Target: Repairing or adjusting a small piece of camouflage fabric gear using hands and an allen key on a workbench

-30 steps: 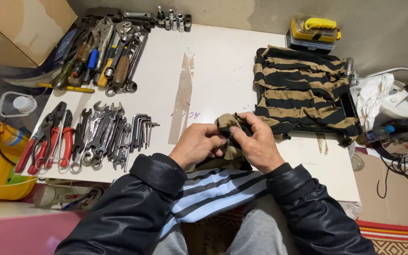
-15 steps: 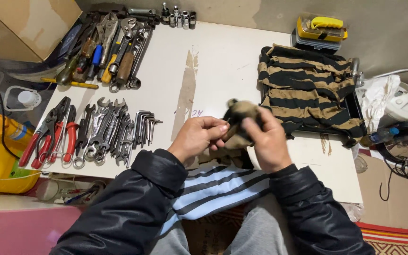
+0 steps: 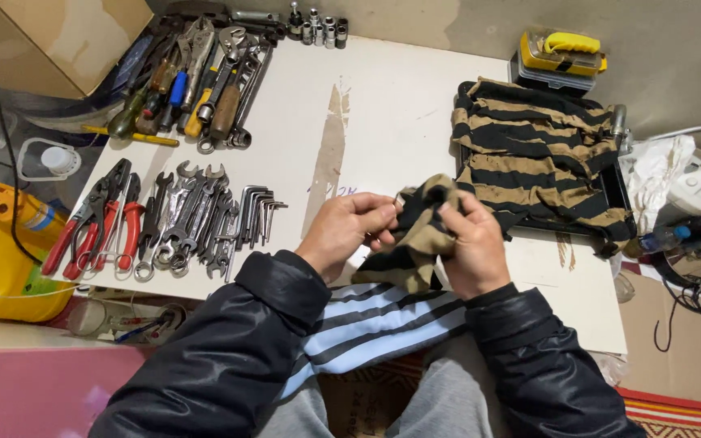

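Observation:
My left hand (image 3: 349, 231) and my right hand (image 3: 470, 246) meet over the near edge of a white board (image 3: 391, 113). Between them is a tan-and-black striped rag (image 3: 415, 235), bunched up and gripped by my right hand. The fingertips of my left hand pinch a small metal piece at the rag's edge; what it is cannot be made out. Both arms wear black jacket sleeves.
A larger striped cloth (image 3: 537, 154) covers a black tray at the right. Wrenches (image 3: 192, 215), hex keys (image 3: 257, 215) and red-handled pliers (image 3: 95, 223) lie left of my hands; more tools (image 3: 196, 77) and sockets (image 3: 318, 28) at the back. A yellow case (image 3: 561, 53), a yellow jug (image 3: 2, 251).
My hands have stayed together at the rag, shifting slightly and reworking their grip on it. The tools on the board have not moved.

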